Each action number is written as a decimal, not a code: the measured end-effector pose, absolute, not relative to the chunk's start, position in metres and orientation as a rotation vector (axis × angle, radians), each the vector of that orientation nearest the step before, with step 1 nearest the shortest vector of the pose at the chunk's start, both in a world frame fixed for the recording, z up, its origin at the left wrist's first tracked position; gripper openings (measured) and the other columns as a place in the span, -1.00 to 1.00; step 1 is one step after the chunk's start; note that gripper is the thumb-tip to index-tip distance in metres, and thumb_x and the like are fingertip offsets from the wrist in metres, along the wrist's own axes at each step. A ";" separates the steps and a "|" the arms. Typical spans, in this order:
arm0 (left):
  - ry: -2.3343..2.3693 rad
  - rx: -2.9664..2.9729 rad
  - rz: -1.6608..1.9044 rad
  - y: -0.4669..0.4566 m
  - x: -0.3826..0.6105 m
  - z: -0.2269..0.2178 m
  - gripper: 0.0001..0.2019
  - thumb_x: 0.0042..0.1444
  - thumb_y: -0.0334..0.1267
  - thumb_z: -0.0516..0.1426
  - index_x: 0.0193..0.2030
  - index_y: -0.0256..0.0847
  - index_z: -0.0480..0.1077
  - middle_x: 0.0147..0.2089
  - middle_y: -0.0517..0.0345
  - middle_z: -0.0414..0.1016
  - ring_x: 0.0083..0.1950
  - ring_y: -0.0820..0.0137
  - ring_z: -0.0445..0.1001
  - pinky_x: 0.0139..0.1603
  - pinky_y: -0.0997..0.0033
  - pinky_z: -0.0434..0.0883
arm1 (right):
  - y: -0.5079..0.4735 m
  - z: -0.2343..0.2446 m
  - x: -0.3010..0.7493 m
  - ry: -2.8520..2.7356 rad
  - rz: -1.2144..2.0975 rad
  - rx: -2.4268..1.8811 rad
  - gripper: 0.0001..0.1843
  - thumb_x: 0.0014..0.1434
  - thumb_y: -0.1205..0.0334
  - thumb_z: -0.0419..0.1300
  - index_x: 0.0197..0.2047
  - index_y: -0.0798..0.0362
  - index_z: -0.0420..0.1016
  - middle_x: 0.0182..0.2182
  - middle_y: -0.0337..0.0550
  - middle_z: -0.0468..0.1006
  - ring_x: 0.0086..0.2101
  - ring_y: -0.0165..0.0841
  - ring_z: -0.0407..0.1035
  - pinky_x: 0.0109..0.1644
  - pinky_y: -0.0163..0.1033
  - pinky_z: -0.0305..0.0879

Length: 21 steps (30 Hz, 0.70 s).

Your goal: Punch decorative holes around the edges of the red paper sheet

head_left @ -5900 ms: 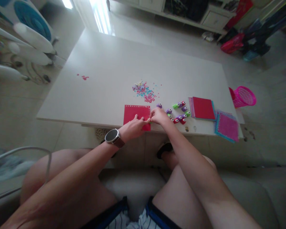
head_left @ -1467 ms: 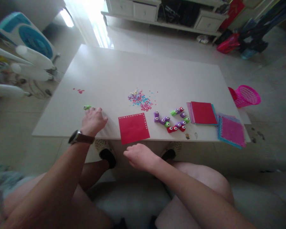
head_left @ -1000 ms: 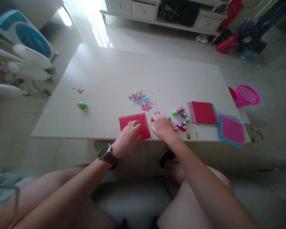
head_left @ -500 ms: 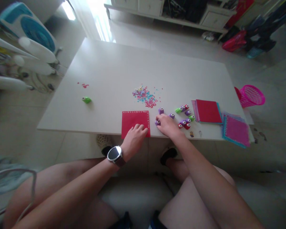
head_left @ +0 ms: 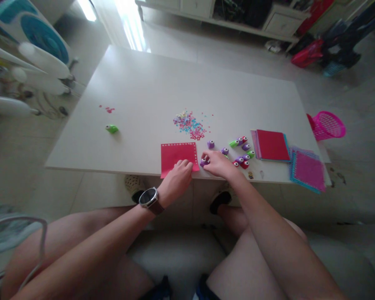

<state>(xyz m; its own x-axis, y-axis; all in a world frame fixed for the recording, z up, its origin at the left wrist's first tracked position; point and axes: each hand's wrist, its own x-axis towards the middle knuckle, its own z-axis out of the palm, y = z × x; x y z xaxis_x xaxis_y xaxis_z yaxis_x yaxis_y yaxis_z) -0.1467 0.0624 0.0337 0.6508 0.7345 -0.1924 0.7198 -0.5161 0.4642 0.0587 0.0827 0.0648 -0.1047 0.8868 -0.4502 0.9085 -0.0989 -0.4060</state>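
Observation:
A square red sheet of paper [head_left: 171,154] lies at the table's front edge, with small holes punched along its far and right sides. My left hand [head_left: 178,177] is closed over its lower right part, fingers bent and thumb hidden. To its right, my right hand [head_left: 217,162] grips a small purple craft punch [head_left: 203,163] between thumb and fingers, close against the paper's right edge. Two more purple punches, one a purple punch [head_left: 210,144] and the other a purple punch [head_left: 225,151], stand just beyond my right hand.
Several purple, green and red punches [head_left: 243,158] cluster to the right. Past them lie a stack of red paper [head_left: 272,145] and punched pink and blue sheets [head_left: 308,171]. Confetti [head_left: 190,125] is heaped mid-table. A green punch [head_left: 111,128] sits at left. A pink basket [head_left: 329,125] stands beyond the table.
The red paper has turned a little and shifted slightly to the right with my left hand. My right hand has brought the purple punch slightly left, nearer the paper's edge.

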 end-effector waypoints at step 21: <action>1.062 2.426 0.072 0.066 -0.150 0.030 -0.77 0.51 -0.34 0.07 -0.16 -0.22 0.54 0.00 -0.04 0.58 0.06 0.15 0.48 0.17 0.08 0.46 | 0.074 0.074 0.048 2.121 -0.611 1.937 -0.69 0.35 0.52 0.18 0.08 0.05 0.54 0.08 0.01 0.65 0.04 -0.15 0.54 -0.05 -0.18 0.31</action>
<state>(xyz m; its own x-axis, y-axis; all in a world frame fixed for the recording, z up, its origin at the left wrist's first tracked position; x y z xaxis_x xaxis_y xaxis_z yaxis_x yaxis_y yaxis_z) -0.1501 0.0661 0.0298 0.6963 0.7034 -0.1424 0.6776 -0.5790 0.4535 0.0485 0.0736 0.0743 -0.1180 0.9005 -0.4185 0.9852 0.0534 -0.1630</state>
